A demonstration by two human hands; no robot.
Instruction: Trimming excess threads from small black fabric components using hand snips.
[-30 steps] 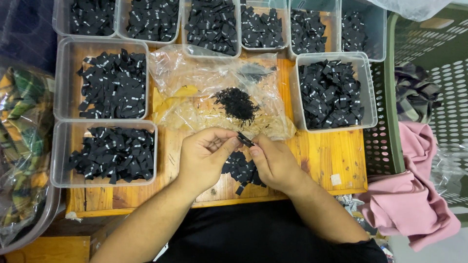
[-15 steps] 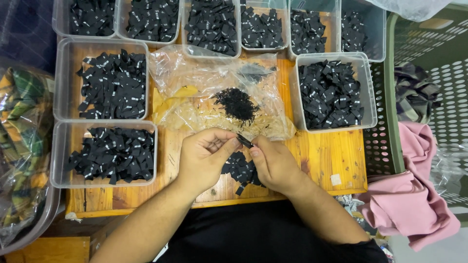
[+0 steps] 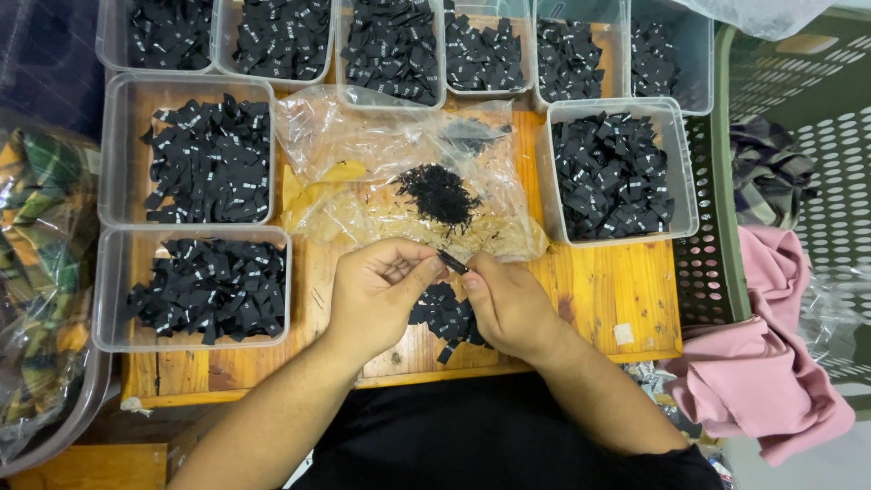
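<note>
- Fingers [image 3: 426, 269] of the left hand [image 3: 376, 295] and right hand [image 3: 508, 304] are pinching one small black label [image 3: 453, 262] between them, above the wooden surface [image 3: 617, 281].
- The label is looking light, limp, probably best gripped by its ends.
- A loose label pile [image 3: 445, 316] is lying just beneath; a clear bag [image 3: 363, 145] and tubs [image 3: 680, 172] are sitting beyond.

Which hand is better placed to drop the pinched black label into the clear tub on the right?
Right, probably. The right hand and left hand both pinch the small black fabric label, but the right hand is nearer the clear plastic tub of black labels, with bare wooden board between.
</note>
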